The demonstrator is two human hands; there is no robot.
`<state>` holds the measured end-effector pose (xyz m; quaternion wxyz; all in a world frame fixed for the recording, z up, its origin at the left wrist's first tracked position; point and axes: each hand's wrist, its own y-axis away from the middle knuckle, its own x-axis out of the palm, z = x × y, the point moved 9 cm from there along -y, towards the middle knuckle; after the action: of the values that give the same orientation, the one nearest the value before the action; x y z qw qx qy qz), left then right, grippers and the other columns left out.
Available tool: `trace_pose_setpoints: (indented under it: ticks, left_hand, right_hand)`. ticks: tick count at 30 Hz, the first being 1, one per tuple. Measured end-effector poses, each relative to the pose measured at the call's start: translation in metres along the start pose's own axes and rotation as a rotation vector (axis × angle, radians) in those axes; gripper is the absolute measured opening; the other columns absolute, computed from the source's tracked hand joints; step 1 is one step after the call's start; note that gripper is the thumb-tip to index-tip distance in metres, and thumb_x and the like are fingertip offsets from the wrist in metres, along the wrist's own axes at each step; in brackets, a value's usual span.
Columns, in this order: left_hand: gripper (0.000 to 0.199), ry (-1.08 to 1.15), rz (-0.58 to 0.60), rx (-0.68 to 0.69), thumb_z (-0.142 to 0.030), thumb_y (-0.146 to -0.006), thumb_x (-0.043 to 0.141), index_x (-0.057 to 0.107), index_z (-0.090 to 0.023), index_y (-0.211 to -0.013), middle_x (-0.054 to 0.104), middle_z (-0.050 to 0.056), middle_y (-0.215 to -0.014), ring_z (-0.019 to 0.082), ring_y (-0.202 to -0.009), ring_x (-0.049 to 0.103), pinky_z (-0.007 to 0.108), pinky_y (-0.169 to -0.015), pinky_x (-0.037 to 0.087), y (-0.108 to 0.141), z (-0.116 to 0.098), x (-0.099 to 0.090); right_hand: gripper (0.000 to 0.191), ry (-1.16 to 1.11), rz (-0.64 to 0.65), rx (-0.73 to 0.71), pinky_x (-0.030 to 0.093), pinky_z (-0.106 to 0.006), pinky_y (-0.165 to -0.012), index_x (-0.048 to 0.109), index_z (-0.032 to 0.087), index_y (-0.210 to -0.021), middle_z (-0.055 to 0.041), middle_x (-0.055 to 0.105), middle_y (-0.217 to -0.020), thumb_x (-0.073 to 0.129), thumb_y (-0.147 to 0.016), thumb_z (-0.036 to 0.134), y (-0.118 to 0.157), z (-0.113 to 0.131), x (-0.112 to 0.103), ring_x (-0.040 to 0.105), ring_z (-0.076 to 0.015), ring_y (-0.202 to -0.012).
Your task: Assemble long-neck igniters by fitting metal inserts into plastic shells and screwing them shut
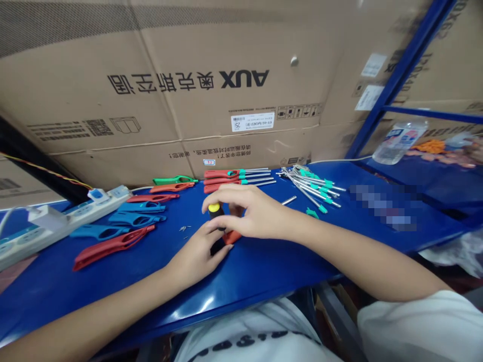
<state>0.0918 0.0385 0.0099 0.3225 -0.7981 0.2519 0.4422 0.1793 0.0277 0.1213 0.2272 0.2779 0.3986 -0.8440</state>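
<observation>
My right hand (254, 211) is curled around a short screwdriver (215, 209) with a yellow-topped black handle. It stands upright, and its tip is hidden. Below it, my left hand (194, 256) is closed on a red-orange lighter casing (231, 237), mostly covered by my fingers. Several tiny screws (183, 229) lie left of my hands. Behind them rest red lighters (222, 182) with metal tubes, stacked side by side. Metal tubes with green ends (317, 186) form a loose pile to the right.
Red (113, 247), blue (138, 219) and green casings (174, 179) line the table's left side. A white power strip (81, 216) runs along the left edge. Cardboard (169, 115) walls the back. A plastic bottle (400, 141) lies right of the blue frame post (400, 75).
</observation>
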Motion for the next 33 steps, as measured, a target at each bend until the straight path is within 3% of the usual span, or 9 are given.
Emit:
trace_pose_setpoints:
  ticks: [2, 6, 11, 16, 19, 22, 26, 30, 33]
  left_hand:
    - [0.021, -0.004, 0.026, -0.007, -0.026, -0.095, 0.056, 0.068, -0.017, -0.109, 0.070, 0.012, -0.111, 0.029, -0.105, 0.065, 0.044, -0.094, 0.054, -0.001, -0.001, 0.002]
    - [0.026, -0.054, 0.069, -0.028, -0.023, -0.092, 0.054, 0.066, -0.016, -0.114, 0.068, 0.013, -0.114, 0.028, -0.108, 0.064, 0.043, -0.097, 0.053, -0.002, -0.005, -0.002]
    - [0.041, -0.172, 0.230, -0.151, -0.021, -0.082, 0.061, 0.064, -0.020, -0.123, 0.064, 0.009, -0.110, 0.026, -0.102, 0.064, 0.040, -0.092, 0.054, -0.004, 0.002, -0.012]
    - [0.037, -0.207, 0.280, -0.124, -0.032, -0.090, 0.060, 0.064, -0.021, -0.124, 0.063, 0.011, -0.117, 0.028, -0.106, 0.064, 0.040, -0.091, 0.054, -0.013, -0.001, -0.010]
    - [0.029, -0.209, 0.251, -0.069, -0.024, -0.095, 0.052, 0.065, -0.018, -0.119, 0.063, 0.013, -0.113, 0.027, -0.101, 0.065, 0.038, -0.085, 0.055, -0.021, -0.001, -0.004]
    - [0.025, -0.129, 0.257, 0.001, -0.022, -0.096, 0.049, 0.066, -0.019, -0.114, 0.063, 0.011, -0.106, 0.024, -0.095, 0.065, 0.036, -0.085, 0.055, -0.033, 0.005, -0.004]
    - [0.024, -0.144, 0.128, 0.101, -0.023, -0.098, 0.047, 0.066, -0.018, -0.110, 0.062, 0.012, -0.107, 0.025, -0.098, 0.063, 0.039, -0.091, 0.053, -0.057, 0.019, -0.035]
    - [0.031, -0.227, 0.001, 0.069, -0.028, -0.097, 0.045, 0.065, -0.017, -0.118, 0.061, 0.014, -0.113, 0.029, -0.107, 0.061, 0.045, -0.095, 0.051, -0.084, 0.046, -0.070]
    - [0.036, -0.247, 0.016, 0.041, -0.032, -0.097, 0.043, 0.064, -0.015, -0.121, 0.060, 0.013, -0.109, 0.028, -0.100, 0.061, 0.044, -0.091, 0.052, -0.101, 0.066, -0.077]
  right_hand:
    - [0.020, 0.152, -0.102, -0.079, 0.050, -0.029, -0.086, 0.063, 0.017, -0.101, -0.0066, 0.071, -0.104, 0.066, -0.094, 0.036, 0.000, 0.008, -0.002, 0.064, -0.0179, -0.098]
    - [0.029, 0.276, -0.187, -0.074, 0.047, -0.025, -0.072, 0.061, 0.017, -0.098, -0.0049, 0.071, -0.095, 0.061, -0.096, 0.046, 0.003, 0.010, -0.011, 0.064, -0.0150, -0.082]
    - [0.028, 0.481, -0.489, 0.023, 0.043, -0.026, -0.066, 0.062, 0.019, -0.095, -0.0038, 0.070, -0.087, 0.066, -0.093, 0.046, 0.024, -0.009, -0.087, 0.059, -0.0142, -0.070]
    - [0.025, 0.872, -0.548, 0.266, 0.040, -0.029, -0.065, 0.065, 0.020, -0.098, -0.0073, 0.072, -0.091, 0.062, -0.093, 0.045, 0.059, -0.067, -0.136, 0.061, -0.0193, -0.073]
    - [0.028, 0.892, -0.574, 0.424, 0.040, -0.030, -0.066, 0.066, 0.020, -0.098, -0.0087, 0.072, -0.091, 0.058, -0.093, 0.046, 0.082, -0.103, -0.148, 0.060, -0.0202, -0.072]
    - [0.030, 0.851, -0.590, 0.483, 0.039, -0.031, -0.065, 0.067, 0.020, -0.095, -0.0087, 0.071, -0.086, 0.058, -0.091, 0.049, 0.094, -0.123, -0.153, 0.060, -0.0215, -0.072]
    - [0.029, 0.757, -0.677, 0.498, 0.040, -0.030, -0.064, 0.066, 0.020, -0.091, -0.0056, 0.066, -0.076, 0.061, -0.088, 0.048, 0.100, -0.128, -0.163, 0.058, -0.0193, -0.066]
    - [0.026, 0.776, -0.724, 0.523, 0.038, -0.029, -0.063, 0.066, 0.020, -0.088, -0.0040, 0.064, -0.072, 0.062, -0.087, 0.046, 0.103, -0.125, -0.169, 0.057, -0.0184, -0.066]
    - [0.025, 0.801, -0.721, 0.545, 0.036, -0.028, -0.061, 0.066, 0.020, -0.087, -0.0032, 0.064, -0.072, 0.063, -0.086, 0.045, 0.105, -0.126, -0.169, 0.057, -0.0181, -0.067]
